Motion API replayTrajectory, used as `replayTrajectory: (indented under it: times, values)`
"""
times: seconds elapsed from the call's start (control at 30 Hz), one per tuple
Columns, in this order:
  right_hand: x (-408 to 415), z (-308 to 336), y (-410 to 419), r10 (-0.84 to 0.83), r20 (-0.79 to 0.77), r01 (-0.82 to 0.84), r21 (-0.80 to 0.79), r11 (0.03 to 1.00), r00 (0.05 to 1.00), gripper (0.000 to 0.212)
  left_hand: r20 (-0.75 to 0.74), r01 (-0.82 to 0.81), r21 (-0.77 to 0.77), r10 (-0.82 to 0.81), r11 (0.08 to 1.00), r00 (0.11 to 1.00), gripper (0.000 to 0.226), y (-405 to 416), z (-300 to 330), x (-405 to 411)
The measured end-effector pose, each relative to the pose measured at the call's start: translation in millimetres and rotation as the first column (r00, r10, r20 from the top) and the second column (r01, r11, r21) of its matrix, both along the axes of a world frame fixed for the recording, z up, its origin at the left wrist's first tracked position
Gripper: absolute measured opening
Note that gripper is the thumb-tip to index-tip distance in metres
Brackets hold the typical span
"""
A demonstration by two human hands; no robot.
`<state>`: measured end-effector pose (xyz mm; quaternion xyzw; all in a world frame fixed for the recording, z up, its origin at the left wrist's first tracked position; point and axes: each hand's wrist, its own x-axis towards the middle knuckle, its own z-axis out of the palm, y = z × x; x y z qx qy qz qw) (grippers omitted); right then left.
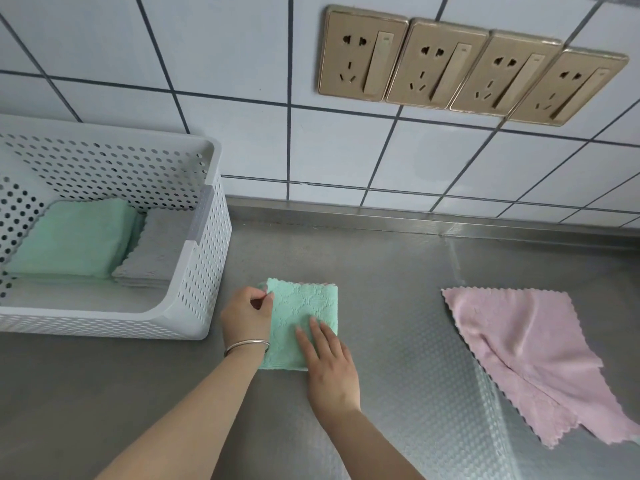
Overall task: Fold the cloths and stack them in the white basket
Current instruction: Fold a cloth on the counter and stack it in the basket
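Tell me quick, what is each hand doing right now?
Left hand: fingers pinching the green cloth at its top left corner.
Right hand: open, fingers flat, pressing on that cloth.

My left hand (246,315) is curled, with thumb and finger pinched together. My right hand (329,362) lies flat, fingers straight. Both my arms reach forward, close together.

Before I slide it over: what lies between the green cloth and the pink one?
Nothing: in the head view only bare steel counter separates the green cloth from the pink cloth.
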<state>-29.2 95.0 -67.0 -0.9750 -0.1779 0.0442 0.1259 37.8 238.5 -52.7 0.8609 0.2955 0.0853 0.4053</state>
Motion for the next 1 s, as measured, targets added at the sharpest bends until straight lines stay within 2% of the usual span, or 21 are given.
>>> replayTrajectory:
  times: [0.23, 0.33, 0.47, 0.57, 0.67, 0.73, 0.8, 0.83, 0.9, 0.97, 1.0]
  values:
    - [-1.8, -1.5, 1.7, 0.043, -0.004, -0.043, 0.005, 0.999, 0.999, 0.097, 0.029, 0.034, -0.017, -0.033, 0.999, 0.999, 0.008, 11.8, -16.3, 1.9]
    - [-2.1, -4.5, -0.2, 0.053, 0.001, -0.053, 0.007, 0.999, 0.999, 0.088, 0.02, 0.002, -0.052, -0.001, 0.999, 1.0, 0.009, 13.0, -20.0, 2.5]
    - [-0.4, -6.9, -4.3, 0.072, 0.019, -0.072, -0.015, 0.997, 0.997, 0.083, -0.033, -0.016, -0.125, 0.012, 0.992, 0.999, 0.015, 17.9, -20.4, 6.6]
    - [3.2, -3.2, -5.4, 0.093, -0.032, -0.094, -0.029, 0.995, 0.995, 0.076, -0.12, -0.039, -0.187, 0.016, 0.982, 0.993, 0.02, 23.7, -15.5, 10.5]
    - [1.7, 6.7, -10.4, 0.094, -0.021, -0.093, 0.026, 0.995, 0.995, 0.055, -0.152, -0.012, -0.174, -0.015, 0.985, 0.988, 0.023, 24.1, -8.4, 7.1]
    - [3.2, 9.1, -15.9, 0.053, 0.033, -0.056, 0.121, 0.991, 0.998, 0.048, -0.09, 0.052, -0.14, -0.065, 0.989, 0.994, 0.027, 20.5, -3.3, -0.6]
    - [9.4, 8.9, -18.1, -0.009, 0.056, 0.002, 0.118, 0.993, 0.998, 0.045, 0.002, 0.185, -0.009, -0.185, 0.983, 0.983, 0.033, 14.5, -3.0, -11.0]
    - [13.6, 8.9, -17.5, -0.033, 0.032, 0.031, 0.072, 0.997, 0.999, 0.046, -0.01, 0.301, 0.094, -0.301, 0.949, 0.954, 0.04, 10.2, -4.9, -15.6]
    - [20.2, 8.1, -15.1, -0.046, -0.037, 0.044, -0.057, 0.997, 0.998, 0.05, -0.235, 0.557, 0.3, -0.506, 0.774, 0.83, 0.064, 1.3, -13.0, -26.0]
    - [19.2, 0.2, -15.3, -0.028, -0.061, 0.02, -0.125, 0.992, 0.998, 0.054, -0.451, 0.69, 0.38, -0.528, 0.616, 0.72, 0.069, -0.1, -22.6, -34.9]
    - [18.9, -2.2, -16.1, -0.021, -0.086, 0.01, -0.133, 0.991, 0.996, 0.056, -0.472, 0.703, 0.391, -0.527, 0.594, 0.707, 0.066, 0.3, -30.2, -38.2]
